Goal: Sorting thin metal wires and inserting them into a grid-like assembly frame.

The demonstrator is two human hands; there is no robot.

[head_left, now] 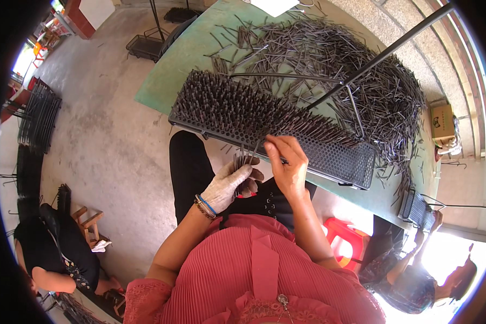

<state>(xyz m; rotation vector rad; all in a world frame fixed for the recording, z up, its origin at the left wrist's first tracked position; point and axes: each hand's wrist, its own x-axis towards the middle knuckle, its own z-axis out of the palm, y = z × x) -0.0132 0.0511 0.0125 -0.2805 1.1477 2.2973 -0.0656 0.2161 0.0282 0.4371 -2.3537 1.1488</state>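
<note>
My left hand (231, 182), in a pale work glove, is closed around a small bundle of thin dark rods (243, 160) that point upward from the fingers. Bare and pinched, my right hand (289, 162) is beside the bundle at the front edge of a long black perforated rack (335, 162). Its thumb and forefinger meet, but what they pinch is too small to make out. Upright rods (221, 102) crowd the holes of the rack's left and middle parts, and toward the right they lean. Bare holes show at the rack's right end and along its front.
A large heap of loose dark rods (383, 81) covers much of the green table (162, 81) behind the rack. A black metal pole (394, 48) with braces slants over it. A red stool (344, 237) stands at the right. Other people sit at the lower left and lower right.
</note>
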